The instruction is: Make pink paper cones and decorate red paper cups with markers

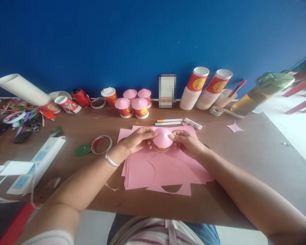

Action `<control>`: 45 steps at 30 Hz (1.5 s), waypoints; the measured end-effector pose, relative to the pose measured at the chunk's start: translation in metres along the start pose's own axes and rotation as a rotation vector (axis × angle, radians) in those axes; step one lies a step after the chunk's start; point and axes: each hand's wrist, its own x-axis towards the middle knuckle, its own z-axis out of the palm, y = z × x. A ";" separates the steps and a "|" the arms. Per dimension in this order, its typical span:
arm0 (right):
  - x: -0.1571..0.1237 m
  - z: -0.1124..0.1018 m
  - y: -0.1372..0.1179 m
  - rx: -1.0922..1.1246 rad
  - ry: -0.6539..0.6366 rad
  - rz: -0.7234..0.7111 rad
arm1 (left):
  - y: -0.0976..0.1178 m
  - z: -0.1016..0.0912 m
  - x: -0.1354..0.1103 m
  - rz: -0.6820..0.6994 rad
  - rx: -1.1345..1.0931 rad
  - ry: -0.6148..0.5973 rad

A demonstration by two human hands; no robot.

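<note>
A pink paper cone (162,136) sits on top of a small red paper cup (160,148) at the middle of the table. My left hand (136,140) pinches the cone's left edge, fingers closed on it. From the other side, my right hand (185,140) presses its fingertips on the cone's right edge. Both hands rest over a stack of pink paper sheets (165,170) with round holes cut out of them.
Several cone-capped cups (134,103) stand at the back, with stacked paper cups (205,90), two markers (169,121), a glue stick (193,123), tape rolls (101,144), a bottle (262,92), and a power strip (38,163) at left. Craft scraps lie far left.
</note>
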 end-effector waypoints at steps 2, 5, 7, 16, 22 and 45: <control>0.001 -0.001 0.001 0.005 -0.004 0.011 | -0.001 -0.001 0.001 -0.006 -0.013 -0.005; 0.002 -0.001 0.002 0.011 -0.012 0.012 | -0.002 -0.003 0.003 -0.012 -0.038 -0.018; 0.003 -0.002 0.003 0.012 -0.024 0.003 | -0.003 -0.004 0.003 -0.015 -0.057 -0.017; 0.003 -0.002 0.004 0.014 -0.023 -0.007 | -0.004 -0.002 0.003 -0.014 -0.058 0.001; 0.002 -0.001 0.003 -0.005 -0.015 -0.008 | -0.002 0.000 0.001 0.020 -0.068 -0.061; 0.004 -0.002 0.008 0.067 -0.039 -0.041 | -0.005 -0.002 0.001 -0.010 -0.055 -0.060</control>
